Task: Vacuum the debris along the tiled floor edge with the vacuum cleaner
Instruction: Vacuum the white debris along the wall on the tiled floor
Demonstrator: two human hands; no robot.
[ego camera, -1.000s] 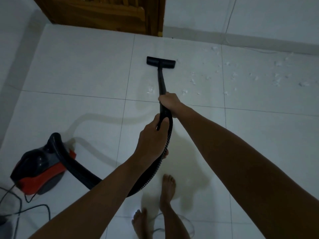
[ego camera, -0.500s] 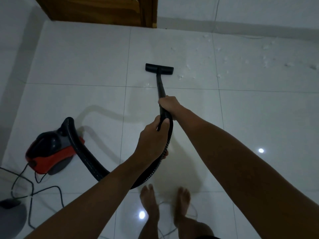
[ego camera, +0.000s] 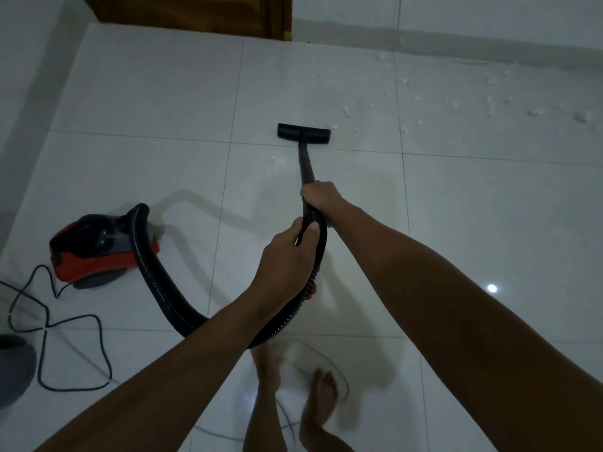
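Observation:
A black vacuum wand (ego camera: 306,164) ends in a flat floor nozzle (ego camera: 303,133) that lies on the white tiles near a grout line. My right hand (ego camera: 321,197) grips the wand's upper part. Just below it, my left hand (ego camera: 287,259) grips the ribbed black hose (ego camera: 156,282) where it joins the wand. The hose loops left to the red and black vacuum body (ego camera: 98,249). White fluffy debris (ego camera: 489,102) is scattered on the tiles to the right of the nozzle, up to the wall edge.
A black power cord (ego camera: 65,347) lies in loops at the lower left beside a grey object (ego camera: 13,367). A wooden door (ego camera: 195,11) stands at the top. My bare feet (ego camera: 321,393) stand on a thin clear cable (ego camera: 326,360). The wall base (ego camera: 489,50) runs along the right.
The nozzle has been drawn back toward me, away from the wall, over the debris near the grout line. My feet have stepped back. The vacuum body appears shifted right in view.

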